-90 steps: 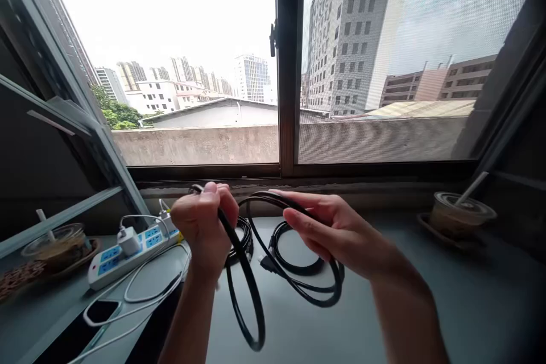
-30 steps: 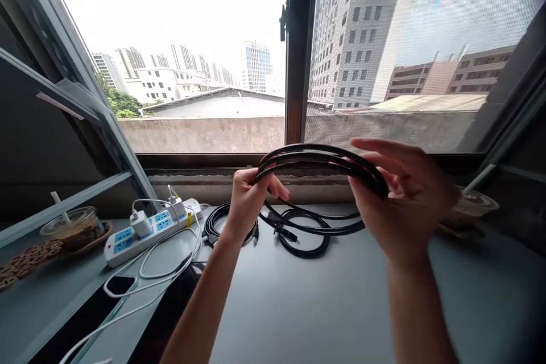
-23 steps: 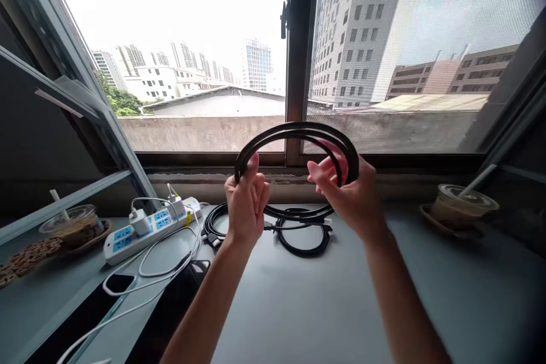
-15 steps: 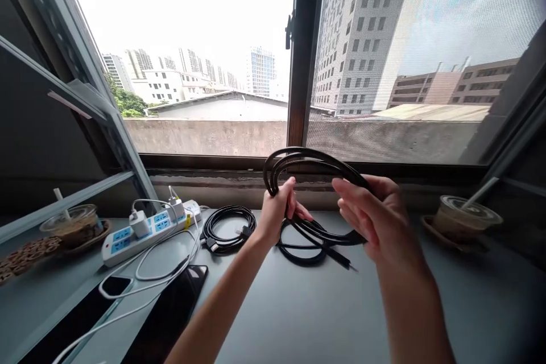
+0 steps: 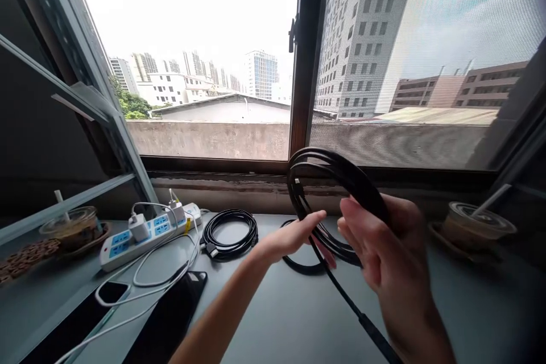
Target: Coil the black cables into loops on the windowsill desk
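Observation:
A coil of black cable [image 5: 326, 166] stands raised above the desk, its several loops gathered in my right hand [image 5: 390, 244], which is closed round them. My left hand [image 5: 294, 236] is at the coil's left side, thumb stretched out and fingers extended beneath. The loops pass between its thumb and fingers, touching it without a closed grip. A small metal-tipped plug [image 5: 298, 186] shows inside the coil. From below my left hand one loose cable end with a thick black sleeve [image 5: 375, 333] hangs toward the front right. Behind my hands another black cable coil [image 5: 305, 267] lies on the desk, partly hidden.
A second coiled black cable [image 5: 230, 233] lies left of my hands. Farther left are a white power strip [image 5: 149, 233] with chargers, white cords [image 5: 147, 281] and dark phone-like devices [image 5: 170, 313]. Lidded drink cups stand left [image 5: 72, 224] and right [image 5: 473, 224]. A window frame [image 5: 305, 96] rises behind.
My left hand has moved right and its thumb has come off the loops and straightened. The held coil has shifted right. The loose end now hangs lower, toward the front right.

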Demonstrator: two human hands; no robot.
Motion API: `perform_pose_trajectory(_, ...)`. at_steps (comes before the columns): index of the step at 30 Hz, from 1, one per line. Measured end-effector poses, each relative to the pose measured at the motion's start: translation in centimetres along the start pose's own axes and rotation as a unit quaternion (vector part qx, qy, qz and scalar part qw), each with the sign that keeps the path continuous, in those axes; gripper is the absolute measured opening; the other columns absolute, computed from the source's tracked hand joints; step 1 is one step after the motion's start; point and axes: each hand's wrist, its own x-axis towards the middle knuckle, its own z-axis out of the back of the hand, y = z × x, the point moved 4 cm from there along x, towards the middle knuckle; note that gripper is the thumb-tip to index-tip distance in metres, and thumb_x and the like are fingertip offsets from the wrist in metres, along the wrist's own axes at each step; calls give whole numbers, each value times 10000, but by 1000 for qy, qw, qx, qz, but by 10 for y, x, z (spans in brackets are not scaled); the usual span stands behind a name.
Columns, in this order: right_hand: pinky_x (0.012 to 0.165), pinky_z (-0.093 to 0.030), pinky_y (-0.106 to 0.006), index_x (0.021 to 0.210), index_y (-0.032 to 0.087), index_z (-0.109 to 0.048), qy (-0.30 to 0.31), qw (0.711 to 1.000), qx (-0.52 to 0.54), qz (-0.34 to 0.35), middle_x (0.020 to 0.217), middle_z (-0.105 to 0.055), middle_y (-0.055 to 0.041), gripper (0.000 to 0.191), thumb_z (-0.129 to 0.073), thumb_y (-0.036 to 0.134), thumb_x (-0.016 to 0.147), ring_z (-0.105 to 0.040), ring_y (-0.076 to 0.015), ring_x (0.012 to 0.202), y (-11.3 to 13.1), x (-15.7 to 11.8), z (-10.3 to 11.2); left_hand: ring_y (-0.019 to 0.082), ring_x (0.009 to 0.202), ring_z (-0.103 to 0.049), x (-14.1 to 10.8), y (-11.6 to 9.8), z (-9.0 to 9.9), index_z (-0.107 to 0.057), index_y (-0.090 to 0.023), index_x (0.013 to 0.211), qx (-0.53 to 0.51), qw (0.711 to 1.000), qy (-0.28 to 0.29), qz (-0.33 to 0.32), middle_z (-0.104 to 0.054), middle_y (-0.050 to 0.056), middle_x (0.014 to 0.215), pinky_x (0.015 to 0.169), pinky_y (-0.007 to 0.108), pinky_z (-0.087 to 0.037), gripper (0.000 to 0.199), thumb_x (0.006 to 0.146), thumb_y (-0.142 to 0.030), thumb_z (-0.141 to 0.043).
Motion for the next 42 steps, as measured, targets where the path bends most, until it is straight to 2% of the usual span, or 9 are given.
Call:
perform_pose_trajectory(4,335,-148,-242,431,190,-271,-46,998,-26,39,314,-229,78,450,-577,255,755,-168,-29,280,0,0,4,164,858,-614,6,2,-4,-637,-171,777,-86,989,107,52,-679,43,829,739,243,-472,312,850,-404,-443)
perform_pose_trajectory(8,310,-141,-223,422,192,-253,-117,991,55,21,300,-242,80,477,-591,285,746,-169,-28,269,-18,15,9,169,865,-620,20,4,1,-520,-181,831,-225,972,61,-11,-670,35,824,814,283,-446,280,822,-461,-498)
perform_pose_trajectory(13,275,-107,-168,444,179,-306,-119,979,149,-67,307,-249,105,434,-668,256,670,-166,-10,263,-46,39,15,178,732,-656,23,-1,18,-453,-172,720,-248,965,-40,-83,-622,8,659,755,295,-469,387,818,-546,-455)
perform_pose_trajectory(18,251,-225,-164,549,187,-433,-71,995,29,-60,352,-377,92,343,-670,388,694,-300,-37,252,-40,37,16,138,474,-600,13,-18,36,-416,-190,704,-205,959,-136,-141,-347,-99,394,523,226,-448,363,825,-531,-455)
perform_pose_trajectory(25,345,-415,-175,752,183,-625,-116,979,-158,59,532,-513,42,200,-697,354,677,-470,-66,388,-21,23,10,59,282,-386,-11,-41,61,-528,-188,897,-95,948,-225,-204,-361,-117,402,286,162,-269,185,801,-345,-552)
perform_pose_trajectory(29,397,-423,-178,944,224,-661,-89,980,-159,74,621,-536,32,291,-708,319,673,-491,-73,481,-16,20,4,49,276,-371,-20,-48,63,-514,-214,1067,-30,966,-190,-172,-438,-105,411,279,141,-263,248,822,-254,-511)
perform_pose_trajectory(35,400,-311,-185,1168,279,-584,69,994,-90,9,617,-459,51,426,-611,421,767,-320,-41,445,-14,19,-3,38,268,-344,-22,-51,59,-557,-210,1012,19,975,-164,-148,-450,-95,411,278,137,-249,245,784,-153,-490)
perform_pose_trajectory(38,405,-287,-193,1096,247,-637,51,992,-116,15,596,-463,34,336,-524,424,833,-356,-55,464,-14,20,1,41,268,-345,-19,-49,56,-551,-206,1015,17,980,-140,-140,-455,-93,400,281,137,-246,241,787,-157,-491)
perform_pose_trajectory(42,487,-349,-206,960,218,-694,-12,963,-229,140,659,-528,7,226,-535,327,843,-448,-82,568,-10,25,9,54,294,-388,-18,-47,50,-531,-190,1033,-6,991,-90,-100,-462,-87,404,293,141,-276,254,796,-276,-559)
